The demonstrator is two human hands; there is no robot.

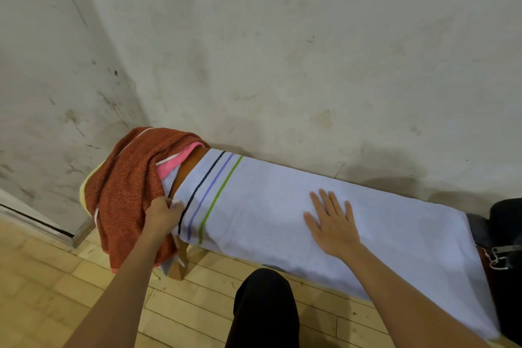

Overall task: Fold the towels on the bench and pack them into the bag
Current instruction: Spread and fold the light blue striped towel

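Nearest the camera, a dark-trousered knee (264,305) sits over the wood floor (56,277), w/ both bare forearms reaching out to the bench (180,258), of which only a brown leg and a sliver of top show. Right hand (332,223) lies flat, fingers straight and spread, palm pressing the white towel (282,206) that is laid along the bench top w/ its near edge hanging over the front. Left hand (163,213) has fingers curled round the towel's left end, just beside the black, blue and green stripes (209,195). Judging by this, the white towel is being smoothed or set up for its first fold: it looks like one long flat layer, no crease across it yet, tho I can't tell if it's already doubled lengthwise. Further left, a rust-orange towel (127,192) is heaped at the bench end, drooping toward the floor, w/ a pink towel (180,158) and a pale yellow edge (84,192) tucked under or behind it; all unfolded. At far right a dark bag (505,234) w/ strap and buckle sits touching the white towel's right end; its opening isn't visible, so contents can't be told. Beyond is a scuffed wall (282,51). So approx: nothing visibly folded or packed, everything is left to do.
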